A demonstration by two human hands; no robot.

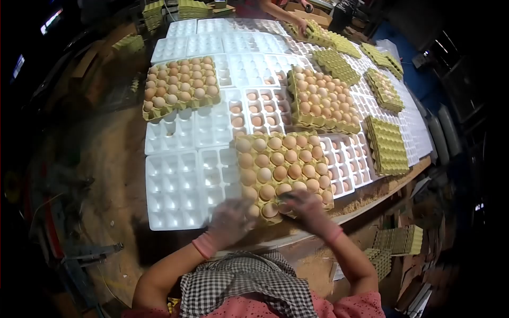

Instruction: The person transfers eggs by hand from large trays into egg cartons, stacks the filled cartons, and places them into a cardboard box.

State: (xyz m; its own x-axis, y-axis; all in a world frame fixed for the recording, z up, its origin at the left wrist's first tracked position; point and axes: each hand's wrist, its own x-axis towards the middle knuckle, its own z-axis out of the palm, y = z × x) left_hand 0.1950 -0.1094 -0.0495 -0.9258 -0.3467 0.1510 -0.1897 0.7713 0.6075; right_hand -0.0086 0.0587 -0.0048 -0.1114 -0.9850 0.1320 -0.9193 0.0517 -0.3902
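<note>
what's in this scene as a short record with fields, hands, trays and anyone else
left hand: blurred, at the near left corner of the nearest yellow egg tray
right hand: over that tray's near edge, among eggs; grip unclear
nearest yellow egg tray: loaded with eggs, lying over white trays
white trays: side by side, some compartments holding eggs
other person's hand: at the far side
apron: black-and-white checked

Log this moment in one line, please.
left hand: at near-left corner of yellow egg tray | right hand: at tray's near rows | grip: unclear | left of tray: white trays
</note>
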